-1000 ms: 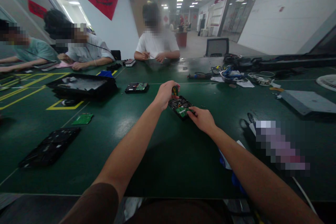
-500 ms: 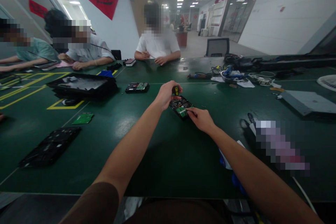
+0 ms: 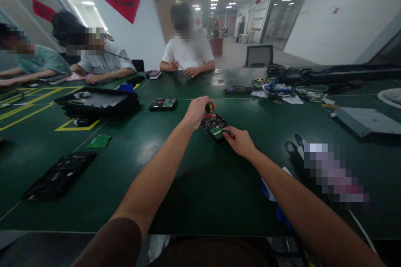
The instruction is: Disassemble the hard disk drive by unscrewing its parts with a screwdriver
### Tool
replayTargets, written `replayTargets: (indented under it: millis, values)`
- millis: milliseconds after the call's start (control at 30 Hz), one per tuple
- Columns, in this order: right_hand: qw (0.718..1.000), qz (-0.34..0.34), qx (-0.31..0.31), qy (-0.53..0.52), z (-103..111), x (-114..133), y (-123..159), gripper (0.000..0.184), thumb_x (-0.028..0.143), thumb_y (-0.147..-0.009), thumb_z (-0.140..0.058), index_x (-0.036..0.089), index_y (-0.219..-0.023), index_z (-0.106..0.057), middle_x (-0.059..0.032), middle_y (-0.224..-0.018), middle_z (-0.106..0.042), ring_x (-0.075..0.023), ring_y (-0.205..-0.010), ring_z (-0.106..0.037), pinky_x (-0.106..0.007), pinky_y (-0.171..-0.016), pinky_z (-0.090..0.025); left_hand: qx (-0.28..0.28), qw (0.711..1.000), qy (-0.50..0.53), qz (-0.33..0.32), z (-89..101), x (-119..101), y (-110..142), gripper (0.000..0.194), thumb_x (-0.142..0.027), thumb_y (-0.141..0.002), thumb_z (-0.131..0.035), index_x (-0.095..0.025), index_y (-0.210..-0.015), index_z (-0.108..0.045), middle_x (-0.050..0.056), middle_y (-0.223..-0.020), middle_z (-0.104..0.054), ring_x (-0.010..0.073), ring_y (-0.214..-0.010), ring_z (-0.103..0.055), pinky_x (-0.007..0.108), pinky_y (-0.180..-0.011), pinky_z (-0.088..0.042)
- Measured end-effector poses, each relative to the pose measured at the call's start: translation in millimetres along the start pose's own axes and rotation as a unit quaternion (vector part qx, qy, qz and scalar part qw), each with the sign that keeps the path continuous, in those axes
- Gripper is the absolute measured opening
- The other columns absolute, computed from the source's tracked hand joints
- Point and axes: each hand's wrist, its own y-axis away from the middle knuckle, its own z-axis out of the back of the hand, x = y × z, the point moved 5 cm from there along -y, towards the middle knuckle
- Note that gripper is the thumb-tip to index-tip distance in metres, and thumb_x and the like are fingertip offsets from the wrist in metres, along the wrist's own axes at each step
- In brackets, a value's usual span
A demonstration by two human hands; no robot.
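Note:
In the middle of the table lies a black hard drive (image 3: pixel 223 122), its underside up, with a green circuit board (image 3: pixel 216 133) at its near end. Over the far left edge of the drive is my left hand (image 3: pixel 198 112), closed around a screwdriver (image 3: pixel 209 107) with a black and yellow handle. The screwdriver's tip is hidden. At the drive's right side, my right hand (image 3: pixel 239 139) pinches the edge of the circuit board between thumb and fingers.
A second hard drive (image 3: pixel 163 104) lies beyond my left forearm. Left are a loose green board (image 3: pixel 98 142), a black casing (image 3: pixel 59 175) and a black tray (image 3: pixel 131 102). A grey metal box (image 3: pixel 366 121) and tangled cables (image 3: pixel 278 87) stand right. Several people sit across the table.
Both hands stay nearly in place. The screwdriver handle in my left hand has turned slightly, and the view has shifted a little.

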Motion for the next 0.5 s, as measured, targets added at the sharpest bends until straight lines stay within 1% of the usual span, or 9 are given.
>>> replayTargets:
  millis: [67, 133, 267, 367, 433, 500]
  values:
    - [1.0, 0.003, 0.0, 0.003, 0.2, -0.1, -0.3, 0.034, 0.042, -0.098, -0.052, 0.025, -0.124, -0.067, -0.0007, -0.077, -0.068, -0.0148, -0.064, -0.058, -0.026, -0.057, -0.035, -0.02, 0.999, -0.031, -0.017, 3.2, -2.8, 0.6, 0.017, -0.032, -0.077, -0.061, -0.015, -0.076, -0.065, 0.008, -0.082, -0.063, 0.0164, -0.076, -0.061, 0.024, -0.057, -0.054]
    - [1.0, 0.0, 0.004, 0.002, 0.2, -0.2, -0.4, 0.034, 0.042, -0.098, -0.052, 0.025, -0.124, -0.066, -0.0007, -0.078, -0.068, -0.0149, -0.064, -0.058, -0.026, -0.056, -0.035, -0.033, 0.998, -0.045, -0.022, 5.6, -4.3, 1.3, 0.017, -0.031, -0.077, -0.062, -0.014, -0.077, -0.066, 0.008, -0.081, -0.062, 0.016, -0.075, -0.06, 0.024, -0.056, -0.054]
    - [1.0, -0.003, 0.007, 0.001, 0.3, 0.5, 0.0, 0.034, 0.042, -0.098, -0.053, 0.025, -0.125, -0.066, 0.0, -0.075, -0.067, -0.0146, -0.062, -0.057, -0.026, -0.057, -0.036, -0.001, 1.0, -0.004, -0.001, 1.5, -2.1, 2.1, 0.019, -0.031, -0.077, -0.064, -0.015, -0.087, -0.065, 0.007, -0.081, -0.065, 0.018, -0.075, -0.064, 0.028, -0.059, -0.055]
    - [1.0, -0.004, 0.007, 0.0, 0.4, 1.3, 0.4, 0.034, 0.041, -0.098, -0.053, 0.025, -0.125, -0.065, 0.0006, -0.073, -0.066, -0.0144, -0.061, -0.057, -0.026, -0.057, -0.036, 0.029, 0.999, 0.039, 0.024, -4.1, 2.2, 2.1, 0.02, -0.032, -0.077, -0.064, -0.016, -0.089, -0.063, 0.008, -0.085, -0.067, 0.0193, -0.08, -0.066, 0.03, -0.063, -0.056]
    - [1.0, -0.004, 0.008, 0.001, 0.7, 1.9, 0.6, 0.033, 0.041, -0.098, -0.052, 0.025, -0.125, -0.065, 0.0009, -0.072, -0.066, -0.0144, -0.06, -0.057, -0.026, -0.056, -0.035, 0.037, 0.998, 0.042, 0.026, -5.4, 3.2, 1.7, 0.02, -0.033, -0.077, -0.063, -0.015, -0.086, -0.064, 0.009, -0.087, -0.067, 0.0187, -0.081, -0.065, 0.028, -0.062, -0.055]
    - [1.0, -0.004, 0.009, 0.002, 1.1, 2.5, 0.6, 0.034, 0.041, -0.099, -0.052, 0.025, -0.125, -0.064, 0.0008, -0.072, -0.066, -0.0145, -0.061, -0.057, -0.026, -0.056, -0.035, 0.023, 1.0, 0.017, 0.012, -3.0, 1.6, 1.1, 0.021, -0.034, -0.077, -0.062, -0.015, -0.083, -0.068, 0.008, -0.085, -0.066, 0.0176, -0.079, -0.064, 0.023, -0.057, -0.051]
